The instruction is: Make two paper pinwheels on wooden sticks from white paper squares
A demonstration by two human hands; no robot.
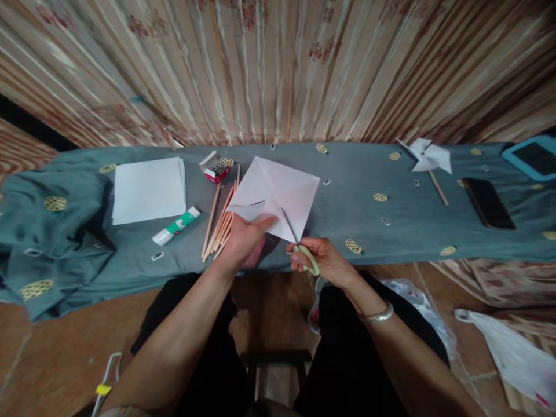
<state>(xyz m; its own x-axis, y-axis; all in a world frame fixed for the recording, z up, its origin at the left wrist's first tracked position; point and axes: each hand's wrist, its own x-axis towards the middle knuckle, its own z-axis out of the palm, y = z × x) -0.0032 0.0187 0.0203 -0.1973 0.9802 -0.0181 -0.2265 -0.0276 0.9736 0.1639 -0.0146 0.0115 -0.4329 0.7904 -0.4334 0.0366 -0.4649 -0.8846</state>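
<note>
Head view, logging left to right: cloth (56, 231) is lying bunched at the left end of the worktop (356, 168), which it is also covering. Next, a paper stack (149, 191) is lying flat, its edges slightly out of line. Just right of it and nearer the wearer, a green-and-white tube (176, 226) is resting at a slant. Toward the far edge, a small red box (217, 172) is standing open; its metallic contents are showing too small to identify. Nearer the wearer, sticks (222, 223) are lying in a loose bundle.

Left hand (248, 236): grip is pinching the square (286, 185) of white paper, thumb on top. The square is sitting mid-worktop, one corner pointing toward the wearer; a slit is running inward from its left corner.

Scissors (309, 259): one blade is showing above the square's near corner, pointing toward the middle. Right hand (324, 259): grip is grasping the pale green handles; a bracelet (377, 315) is encircling that wrist.

Well apart to the right, a white pinwheel (428, 157) is lying near the far edge. Beyond it, a phone (489, 202) is lying dark, then a blue-framed tablet (536, 156) is resting at the right end.
</note>
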